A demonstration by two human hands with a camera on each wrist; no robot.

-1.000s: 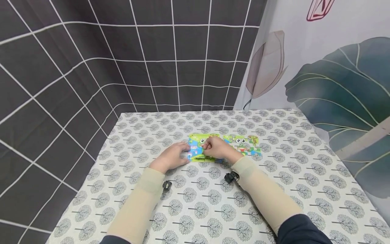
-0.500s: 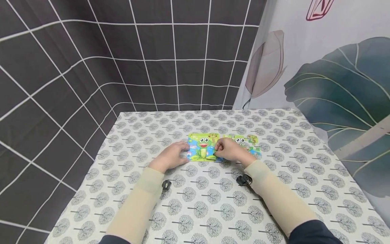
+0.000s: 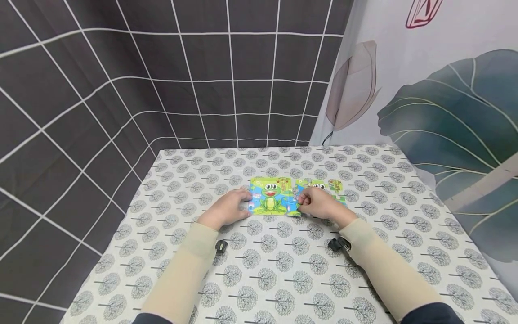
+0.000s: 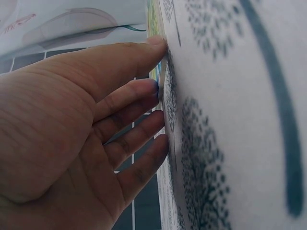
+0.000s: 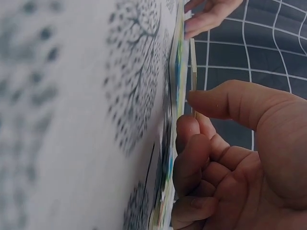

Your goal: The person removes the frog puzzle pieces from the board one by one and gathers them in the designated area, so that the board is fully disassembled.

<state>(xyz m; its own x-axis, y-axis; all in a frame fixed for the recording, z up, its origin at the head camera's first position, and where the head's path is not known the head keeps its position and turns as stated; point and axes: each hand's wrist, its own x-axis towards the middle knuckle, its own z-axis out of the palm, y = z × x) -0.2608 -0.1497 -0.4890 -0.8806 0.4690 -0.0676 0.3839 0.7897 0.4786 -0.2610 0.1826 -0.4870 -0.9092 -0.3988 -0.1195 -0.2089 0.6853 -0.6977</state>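
A frog jigsaw puzzle [image 3: 270,195] lies on the cloth in the head view. My left hand [image 3: 229,208] rests at its left edge, fingers loosely extended; in the left wrist view the thumb and fingertips [image 4: 156,43] touch that edge. My right hand [image 3: 319,203] pinches a thin blue-and-green puzzle piece [image 3: 293,209] at the lower right of the frog. Edge-on, this piece [image 5: 194,64] shows between thumb and forefinger in the right wrist view, slightly off the surface. More frog puzzle pieces [image 3: 335,185] lie to the right, partly hidden behind the right hand.
A table with a tree-print cloth [image 3: 267,265] bears everything. Behind it hangs a dark curtain with white grid lines [image 3: 210,99]; a leaf-patterned white curtain [image 3: 457,103] hangs to the right.
My right hand has moved rightward from over the frog puzzle to beyond its right side, with the piece in its fingers, uncovering the frog. The left hand has stayed put.
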